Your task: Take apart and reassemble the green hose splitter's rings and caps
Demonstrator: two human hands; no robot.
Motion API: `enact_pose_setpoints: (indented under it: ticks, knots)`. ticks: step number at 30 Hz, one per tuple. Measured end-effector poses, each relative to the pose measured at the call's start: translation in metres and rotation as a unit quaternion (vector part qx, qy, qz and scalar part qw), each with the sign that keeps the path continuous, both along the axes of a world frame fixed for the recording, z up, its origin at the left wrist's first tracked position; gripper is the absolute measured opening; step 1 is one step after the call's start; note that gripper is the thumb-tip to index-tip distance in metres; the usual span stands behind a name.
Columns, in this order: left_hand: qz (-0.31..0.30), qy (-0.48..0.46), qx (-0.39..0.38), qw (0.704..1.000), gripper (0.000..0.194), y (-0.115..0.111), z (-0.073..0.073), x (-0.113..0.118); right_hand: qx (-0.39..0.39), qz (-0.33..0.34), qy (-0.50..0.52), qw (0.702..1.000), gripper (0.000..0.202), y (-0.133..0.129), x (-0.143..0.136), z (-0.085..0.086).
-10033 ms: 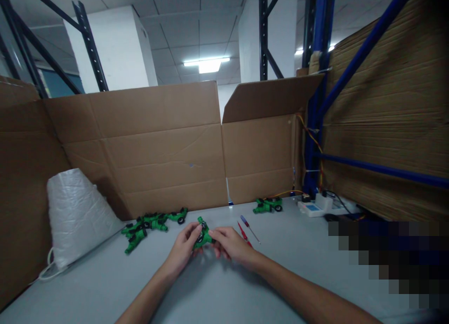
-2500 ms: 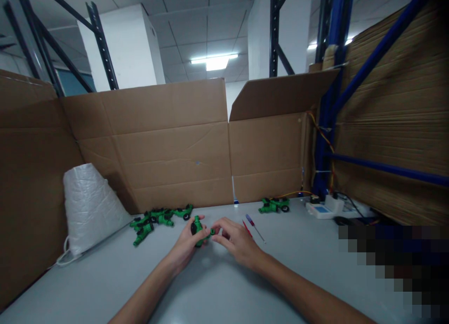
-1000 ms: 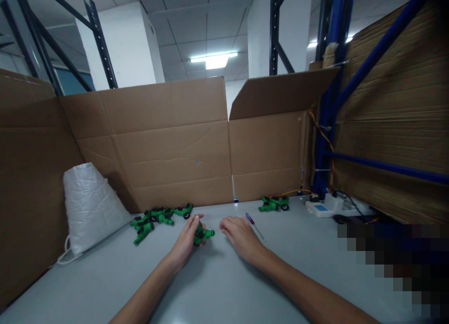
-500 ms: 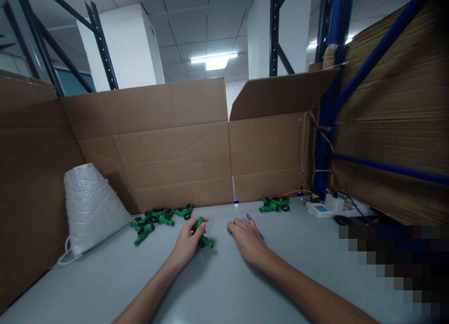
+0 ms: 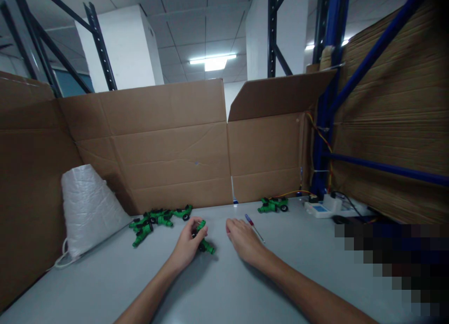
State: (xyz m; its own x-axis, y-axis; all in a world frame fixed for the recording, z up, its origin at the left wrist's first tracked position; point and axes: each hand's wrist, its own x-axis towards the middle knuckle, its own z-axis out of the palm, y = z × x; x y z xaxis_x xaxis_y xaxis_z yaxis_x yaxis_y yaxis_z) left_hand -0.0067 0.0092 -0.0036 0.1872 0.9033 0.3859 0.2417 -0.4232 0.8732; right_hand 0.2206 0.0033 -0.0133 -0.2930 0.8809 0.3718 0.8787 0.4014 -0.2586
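Green assemblies [image 5: 142, 235] are lying at left. Your left hand [image 5: 186, 244] is holding a green part [image 5: 207, 247] between your hands, fingers partly closed; a loose pinch could be risking a drop. Your right hand [image 5: 243, 239] is resting palm-down, fingers bent, possibly hiding something; I cannot tell. A careless sweep could be rolling the adjacent screwdriver [image 5: 249, 220] away.

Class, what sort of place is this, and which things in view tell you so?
Probably a work spot in a warehouse or workshop: blue metal racking stands on the right, cardboard panels screen the grey tabletop, and a screwdriver lies beside the right hand.
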Motion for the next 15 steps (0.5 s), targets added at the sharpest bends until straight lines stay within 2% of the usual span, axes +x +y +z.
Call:
enact_pose_setpoints:
  ticks: [4, 7, 15]
  knots:
    - [0.001, 0.024, 0.025, 0.999, 0.037, 0.001, -0.001, -0.001, -0.008, 0.061, 0.069, 0.996, 0.015, -0.005, -0.005, 0.005]
    - [0.004, 0.055, 0.061, 0.997, 0.031, 0.001, 0.001, -0.003, 0.007, 0.087, 0.096, 0.991, 0.014, -0.005, -0.008, 0.002]
    - [-0.037, 0.093, 0.049, 0.994, 0.031, -0.005, 0.003, 0.0, 0.003, 0.069, 0.164, 0.984, 0.006, 0.003, -0.009, -0.006]
